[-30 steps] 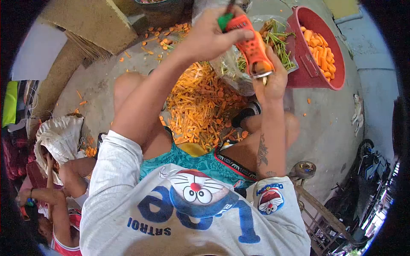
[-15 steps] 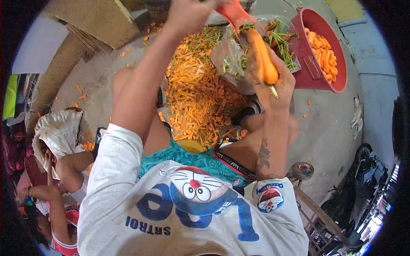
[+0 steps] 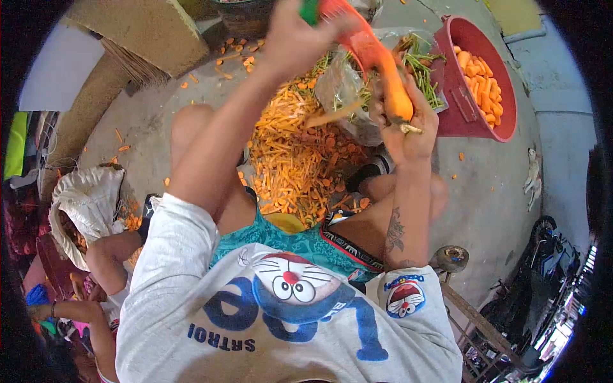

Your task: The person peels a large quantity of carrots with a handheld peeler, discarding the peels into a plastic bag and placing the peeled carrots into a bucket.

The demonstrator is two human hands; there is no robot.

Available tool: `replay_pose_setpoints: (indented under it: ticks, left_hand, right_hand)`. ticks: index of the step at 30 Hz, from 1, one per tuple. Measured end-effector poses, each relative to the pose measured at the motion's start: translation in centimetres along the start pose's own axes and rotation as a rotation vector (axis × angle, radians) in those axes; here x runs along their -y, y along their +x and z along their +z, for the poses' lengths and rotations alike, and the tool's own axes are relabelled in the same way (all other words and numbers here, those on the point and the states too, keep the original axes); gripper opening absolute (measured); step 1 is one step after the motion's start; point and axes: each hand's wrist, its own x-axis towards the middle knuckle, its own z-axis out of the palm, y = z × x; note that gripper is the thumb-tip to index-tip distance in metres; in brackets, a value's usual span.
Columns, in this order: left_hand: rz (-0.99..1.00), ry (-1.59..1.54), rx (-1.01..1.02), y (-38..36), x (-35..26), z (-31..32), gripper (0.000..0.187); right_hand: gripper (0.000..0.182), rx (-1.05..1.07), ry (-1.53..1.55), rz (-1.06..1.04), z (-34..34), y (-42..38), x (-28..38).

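Observation:
At the top centre my left hand (image 3: 300, 43) is closed on a red tool with a green part (image 3: 352, 33), blurred by motion. The tool's far end lies over the upper end of a peeled orange carrot (image 3: 398, 102). My right hand (image 3: 414, 131) is wrapped round that carrot, whose stem end points down towards my body. A blurred strip of peel (image 3: 333, 117) hangs in the air left of my right hand. Below the hands, a heap of orange peels and cut pieces (image 3: 290, 153) covers the floor between my legs.
A clear plastic bag (image 3: 335, 86) with green stems stands behind my right hand. To its right is a red tub (image 3: 452, 105) of peeled carrots (image 3: 484, 86). A white sack (image 3: 86, 198) and another person's arm (image 3: 83, 311) are at the left. A metal frame (image 3: 476, 313) stands lower right.
The red tool has come down and right onto the carrot, with my left hand following. A strip of peel now shows in the air. The other person's arm at lower left has shifted.

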Motion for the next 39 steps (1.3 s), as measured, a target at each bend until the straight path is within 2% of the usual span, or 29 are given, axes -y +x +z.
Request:
replay_pose_setpoints:
  ticks: [1, 2, 3, 4, 5, 6, 7, 9, 10, 11, 13, 14, 16, 20, 22, 23, 25, 26, 27, 28, 30, 31, 32, 33, 34, 35, 37, 38, 39]
  left_hand:
    - [-0.001, -0.003, 0.001, -0.9, -1.2, 0.9, 0.013]
    - [0.102, 0.054, 0.082, -1.5, -2.4, 1.7, 0.014]
    - [0.200, 0.111, 0.164, -2.0, -2.9, 2.0, 0.015]
    - [0.108, 0.122, 0.246, -0.6, -1.5, 0.3, 0.016]
    - [0.139, 0.061, 0.086, 0.4, -0.1, -0.4, 0.016]
    - [0.096, 0.092, -0.027, 1.6, 0.8, -2.0, 0.016]
    - [0.058, 0.121, -0.135, 2.3, 0.8, -3.1, 0.017]
    - [0.030, 0.117, -0.121, 2.0, 0.6, -2.9, 0.017]
    - [-0.016, 0.109, -0.110, 1.7, 0.2, -2.5, 0.018]
    - [-0.017, 0.107, -0.108, 1.2, 0.2, -1.9, 0.018]
    - [0.008, -0.084, 0.125, -0.3, -0.5, 0.0, 0.019]
    - [-0.003, -0.086, 0.123, -0.9, -0.7, 0.6, 0.019]
    - [-0.040, 0.042, 0.270, -1.3, -1.4, 1.3, 0.021]
    - [-0.005, -0.025, 0.201, -1.7, -1.5, 1.8, 0.023]
    - [0.125, 0.183, 0.262, -0.6, -0.9, 0.3, 0.020]
    - [0.122, 0.185, 0.259, 0.3, -0.6, -0.5, 0.020]
    - [-0.080, 0.099, 0.015, 1.8, -0.4, -1.8, 0.017]
    - [-0.080, 0.102, 0.016, 1.8, -0.3, -2.1, 0.017]
    - [-0.088, 0.169, -0.048, 1.9, -0.6, -2.3, 0.015]
    - [-0.091, 0.233, -0.114, 2.0, -0.8, -2.2, 0.013]
    - [-0.014, 0.080, 0.106, -0.5, -1.7, 0.4, 0.013]
    - [0.024, 0.054, 0.245, -1.5, -2.4, 1.2, 0.012]
    - [0.024, 0.048, 0.243, -1.1, -1.9, 1.1, 0.012]
    - [0.120, 0.086, 0.273, -0.4, -1.0, 0.6, 0.014]
    - [0.209, 0.127, 0.300, 0.0, -0.1, 0.0, 0.015]
    - [0.201, 0.129, 0.295, 0.6, 0.4, -0.9, 0.015]
    - [0.081, 0.121, -0.118, 2.3, 0.2, -2.4, 0.017]
    - [0.090, 0.123, -0.115, 2.2, 0.3, -2.4, 0.017]
    - [0.017, 0.098, -0.102, 1.7, -0.1, -2.0, 0.017]
  right_hand:
    - [0.047, -0.245, -0.168, -0.077, 2.4, 0.2, -0.6]
    - [0.048, -0.490, -0.337, -0.152, 3.7, 0.3, -0.8]
    - [0.048, -0.497, -0.336, -0.144, 3.7, 0.3, -0.7]
    - [0.048, -0.487, -0.334, -0.132, 3.6, -0.1, -0.8]
    - [0.048, -0.471, -0.332, -0.123, 3.7, -0.2, -0.8]
    - [0.046, -0.633, -0.347, -0.158, 5.0, 0.4, -1.3]
    - [0.046, -0.628, -0.343, -0.166, 4.3, 0.1, -1.0]
    - [0.049, -0.265, -0.309, -0.081, 2.6, -0.2, 0.1]
    - [0.049, -0.382, -0.302, -0.107, 2.3, -0.3, 0.1]
    - [0.049, -0.385, -0.302, -0.109, 1.8, -0.4, 0.2]
    - [0.048, -0.454, -0.389, -0.118, 1.2, -0.6, 0.3]
    - [0.048, -0.463, -0.385, -0.110, 1.3, -0.7, 0.0]
    - [0.045, -0.661, -0.322, -0.199, 2.5, 0.3, -0.6]
    - [0.046, -0.633, -0.434, -0.206, 3.0, -0.2, -0.9]
    - [0.049, -0.568, -0.508, -0.239, 3.1, -0.4, -1.3]
    - [0.049, -0.567, -0.506, -0.234, 3.2, -0.3, -1.3]
    - [0.052, -0.414, -0.505, -0.081, 3.1, -0.3, -0.8]
    - [0.050, -0.087, -0.176, -0.013, 0.2, -0.8, -0.1]
    - [0.050, -0.083, -0.177, -0.017, -0.2, -0.8, -0.3]
    - [0.050, -0.088, -0.161, -0.041, -0.5, -0.7, -0.2]
    - [0.050, -0.098, -0.148, -0.074, 0.3, -0.5, -0.2]
    - [0.049, -0.347, -0.294, -0.126, 2.4, -0.1, -0.7]
    - [0.049, -0.597, -0.439, -0.172, 3.8, 0.2, -0.8]
    - [0.049, -0.604, -0.440, -0.163, 4.1, 0.0, -0.6]
    - [0.049, -0.525, -0.376, -0.117, 4.3, -0.3, -0.6]
    - [0.049, -0.440, -0.310, -0.076, 4.5, -0.4, -0.6]
    - [0.049, -0.426, -0.359, -0.056, 4.8, -0.3, -0.6]
    - [0.048, -0.374, -0.319, -0.044, 4.3, -0.4, -0.5]
    - [0.048, -0.317, -0.282, -0.032, 3.4, -0.4, -0.3]
